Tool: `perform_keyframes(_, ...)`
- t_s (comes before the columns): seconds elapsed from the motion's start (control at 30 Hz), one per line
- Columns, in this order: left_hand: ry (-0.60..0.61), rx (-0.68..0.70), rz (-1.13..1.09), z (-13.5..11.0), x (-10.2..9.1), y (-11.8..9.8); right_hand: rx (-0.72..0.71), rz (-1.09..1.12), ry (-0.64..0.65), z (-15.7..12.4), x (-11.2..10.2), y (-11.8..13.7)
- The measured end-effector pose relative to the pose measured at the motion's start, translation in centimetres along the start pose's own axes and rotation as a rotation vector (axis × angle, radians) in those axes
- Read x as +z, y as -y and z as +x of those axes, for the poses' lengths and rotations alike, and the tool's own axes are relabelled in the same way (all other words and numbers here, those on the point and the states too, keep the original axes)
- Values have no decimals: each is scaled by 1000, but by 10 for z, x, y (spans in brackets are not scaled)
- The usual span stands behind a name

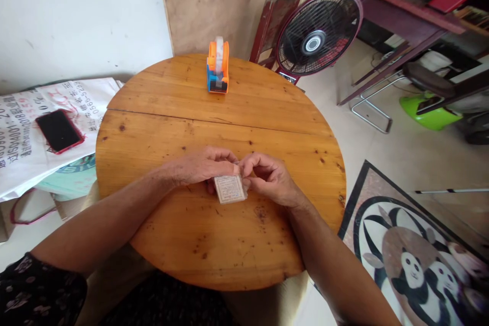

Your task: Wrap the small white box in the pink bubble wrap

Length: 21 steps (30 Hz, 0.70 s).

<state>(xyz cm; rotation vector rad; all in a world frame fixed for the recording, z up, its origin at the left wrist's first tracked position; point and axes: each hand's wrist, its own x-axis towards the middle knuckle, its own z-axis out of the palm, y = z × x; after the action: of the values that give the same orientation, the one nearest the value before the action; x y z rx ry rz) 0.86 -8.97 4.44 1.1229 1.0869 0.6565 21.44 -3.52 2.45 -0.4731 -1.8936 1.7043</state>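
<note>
Over the near half of the round wooden table (179, 244), my left hand (206, 164) grips a small flat box (230, 189) with a pale printed label. The thumb lies along the box's upper edge, and the other fingers are mostly hidden behind it. My right hand (269, 178) is at the box's right edge, thumb and index finger pinched together at its upper right corner. Whatever lies between those fingertips is too small to make out. Farther back on the table stands an orange and blue tape dispenser (218, 66) with a roll of clear tape.
A black phone (60, 131) with a red case rests on printed white sacking (23, 163) left of the table. Behind on the right are a fan (319, 33), a wooden chair (267, 25) and a dark red desk (412, 10). A panda-patterned floor panel (405, 244) lies at the right.
</note>
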Motion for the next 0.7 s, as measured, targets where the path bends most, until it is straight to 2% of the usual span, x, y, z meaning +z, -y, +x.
perform_keyframes(0.13, -9, -9, -26, 0, 1, 0, 9, 58, 22, 1, -2, 1)
perform_keyframes(0.43, -35, 9, 30, 3, -2, 6, 11, -227, -7, -3, -7, 7)
perform_keyframes(0.57, -88, 54, 56, 5, 1, 8, -10, -182, 7, -3, -8, 4)
perform_keyframes(0.7, -89, 39, 40, 7, 3, 9, -24, -70, 48, -1, -8, 0)
